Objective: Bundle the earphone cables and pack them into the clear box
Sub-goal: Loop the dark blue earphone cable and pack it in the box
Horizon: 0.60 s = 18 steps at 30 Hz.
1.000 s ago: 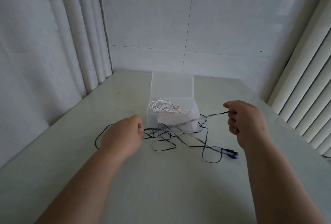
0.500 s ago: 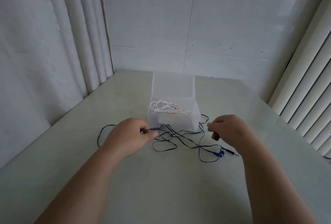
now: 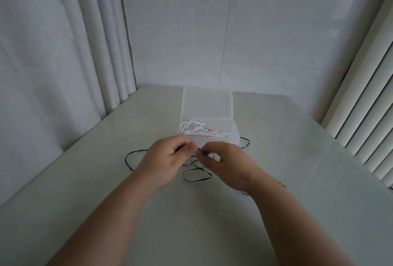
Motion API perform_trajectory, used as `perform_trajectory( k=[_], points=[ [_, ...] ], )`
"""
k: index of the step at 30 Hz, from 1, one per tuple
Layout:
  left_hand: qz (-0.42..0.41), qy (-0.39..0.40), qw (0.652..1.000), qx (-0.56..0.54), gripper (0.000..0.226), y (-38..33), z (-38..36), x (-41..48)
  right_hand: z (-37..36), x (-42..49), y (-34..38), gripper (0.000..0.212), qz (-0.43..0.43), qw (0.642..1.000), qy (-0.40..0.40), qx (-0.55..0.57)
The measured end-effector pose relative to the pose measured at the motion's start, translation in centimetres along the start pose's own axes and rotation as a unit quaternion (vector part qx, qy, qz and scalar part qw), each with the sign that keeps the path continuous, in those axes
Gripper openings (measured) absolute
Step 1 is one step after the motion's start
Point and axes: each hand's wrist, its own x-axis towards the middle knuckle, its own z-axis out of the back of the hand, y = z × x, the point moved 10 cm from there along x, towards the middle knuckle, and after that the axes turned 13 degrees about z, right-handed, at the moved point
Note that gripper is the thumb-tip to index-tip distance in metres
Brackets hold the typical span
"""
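Head view: both hands meet just in front of the clear box, above the counter.
Left hand: curled, thumb pressed against the forefinger, pinching a short stretch of the dark earphone cable; forearm reaches in from the lower left.
Right hand: fingers folded toward the left thumb, closed on the same cable right beside the left pinch; exactly how the fingertips grip is hidden by the knuckles.
Reason for the hold: with the two pinches so close together, it looks like the start of a coil, one hand anchoring the end while the other feeds loops.
Dark cable position: mostly slack on the counter, one loop out to the left, one below the hands, another beside the box's right corner; its plug end lies near the right wrist.
White cable: already lying coiled inside the box.
Box lid: stands open behind the box, so the top is free for packing.
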Motion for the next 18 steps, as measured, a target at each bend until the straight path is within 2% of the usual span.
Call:
perform_trajectory(
  k=[2,4,6,8,11,15,18],
  points=[
    [0.004,-0.047,0.998,-0.033,0.041,0.0,1.6,0.1,2.4,-0.5,-1.7,0.014,-0.06,0.994,-0.077,0.053],
    [0.046,-0.101,0.992,-0.062,0.042,1.2,3.3,0.5,5.4,-1.3,-3.1,0.016,-0.098,0.974,-0.174,0.103],
    [0.095,-0.144,0.983,-0.07,0.037,2.8,4.2,0.8,7.2,-2.3,-4.6,0.017,-0.135,0.937,-0.257,0.193],
    [0.13,-0.191,0.972,-0.05,0.032,4.0,5.1,0.8,7.9,-3.2,-6.0,0.019,-0.173,0.898,-0.306,0.265],
    [0.169,-0.217,0.959,-0.064,0.028,5.5,5.8,0.6,8.2,-3.9,-6.8,0.023,-0.213,0.901,-0.289,0.243],
    [0.192,-0.228,0.953,-0.044,0.05,5.9,6.1,0.3,7.6,-3.4,-6.3,0.034,-0.195,0.906,-0.272,0.259],
    [0.195,-0.247,0.947,-0.064,0.053,5.8,6.6,0.0,7.7,-3.3,-6.6,0.032,-0.181,0.894,-0.277,0.301]
  ],
)
